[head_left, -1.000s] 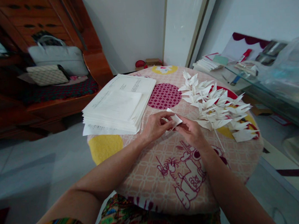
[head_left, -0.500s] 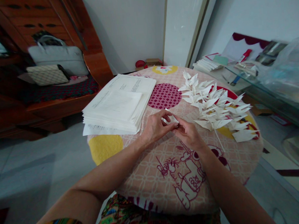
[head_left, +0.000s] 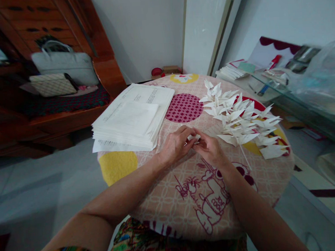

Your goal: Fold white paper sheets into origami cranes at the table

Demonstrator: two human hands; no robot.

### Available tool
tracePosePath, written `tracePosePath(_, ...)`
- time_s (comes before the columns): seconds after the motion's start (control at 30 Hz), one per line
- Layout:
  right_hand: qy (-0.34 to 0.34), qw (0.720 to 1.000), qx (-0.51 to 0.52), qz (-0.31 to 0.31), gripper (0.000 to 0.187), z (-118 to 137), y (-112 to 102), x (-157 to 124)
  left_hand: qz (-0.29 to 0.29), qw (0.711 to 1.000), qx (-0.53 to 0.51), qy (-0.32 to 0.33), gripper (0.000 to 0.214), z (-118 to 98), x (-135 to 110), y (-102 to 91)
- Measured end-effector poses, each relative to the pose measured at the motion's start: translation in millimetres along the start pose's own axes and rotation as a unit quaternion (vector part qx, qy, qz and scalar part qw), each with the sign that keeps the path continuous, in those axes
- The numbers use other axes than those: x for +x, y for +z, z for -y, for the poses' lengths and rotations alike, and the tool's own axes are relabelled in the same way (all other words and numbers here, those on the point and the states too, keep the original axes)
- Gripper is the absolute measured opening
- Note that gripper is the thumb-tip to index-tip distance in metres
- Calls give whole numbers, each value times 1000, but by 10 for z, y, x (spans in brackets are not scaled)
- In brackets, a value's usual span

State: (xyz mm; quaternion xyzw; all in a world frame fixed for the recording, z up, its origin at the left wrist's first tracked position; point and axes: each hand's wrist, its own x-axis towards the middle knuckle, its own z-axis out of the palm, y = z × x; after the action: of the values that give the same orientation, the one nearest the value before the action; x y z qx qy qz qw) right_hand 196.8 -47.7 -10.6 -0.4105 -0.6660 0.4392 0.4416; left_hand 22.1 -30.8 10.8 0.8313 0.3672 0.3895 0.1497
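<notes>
My left hand [head_left: 177, 144] and my right hand [head_left: 211, 150] meet over the middle of a round table [head_left: 201, 199] covered with a pink patterned cloth. Both pinch a small folded piece of white paper [head_left: 193, 138], which is mostly hidden between the fingers. Just right of my hands lies a spread of several folded white paper shapes [head_left: 241, 121]. A thick stack of white paper sheets [head_left: 134, 118] sits to the left of my hands on the table's far left part.
A wooden bench [head_left: 54, 110] with a grey bag [head_left: 65, 65] and a quilted bag [head_left: 52, 84] stands at the left. A glass table [head_left: 294, 93] with papers and plastic bags is at the right. Grey tiled floor lies at lower left.
The paper piece stuck out above my fingers a second ago; it is now folded smaller and almost covered. My hands have drawn closer together.
</notes>
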Motion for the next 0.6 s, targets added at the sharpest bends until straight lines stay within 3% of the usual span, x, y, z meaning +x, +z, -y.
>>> tracePosePath(0.27,38,999,35,-8,67,-7,16,-2,0,1000,-20,-2,9,-43,3,-21)
tracePosePath(0.47,66,986,155,-19,58,19,22,29,-6,997,-69,-21,7,-40,38,-36)
tracePosePath(0.6,97,978,177,-48,50,38,10,46,5,997,-76,-31,5,-26,34,-23)
